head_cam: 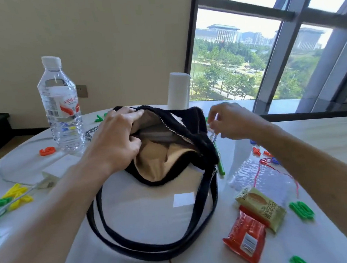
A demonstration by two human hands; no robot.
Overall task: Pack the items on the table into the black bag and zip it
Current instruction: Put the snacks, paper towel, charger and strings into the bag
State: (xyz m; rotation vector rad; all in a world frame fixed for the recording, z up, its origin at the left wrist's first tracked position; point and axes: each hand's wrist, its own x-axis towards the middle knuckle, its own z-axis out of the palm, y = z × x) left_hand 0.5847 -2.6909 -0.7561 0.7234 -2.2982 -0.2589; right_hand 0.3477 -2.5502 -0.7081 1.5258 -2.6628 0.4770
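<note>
The black fuzzy bag [202,137] lies open at the middle of the white table [146,213], its tan lining showing and its long strap looped toward me. My left hand [116,140] grips the bag's left rim and holds the mouth apart. Just right of the bag, my right hand [230,120] pinches a small silvery chain-like item; what it is exactly is blurred. A green marker [220,163] lies against the bag's right side. Two snack packets, one red [245,238] and one yellow-green [263,205], rest at the front right.
A water bottle [61,105] stands at the back left, a white cylinder [178,91] behind the bag. A white charger with cable [54,171] and coloured plastic pieces [17,197] lie at left. A clear plastic bag [260,176], red string and green numbers [301,210] lie at right.
</note>
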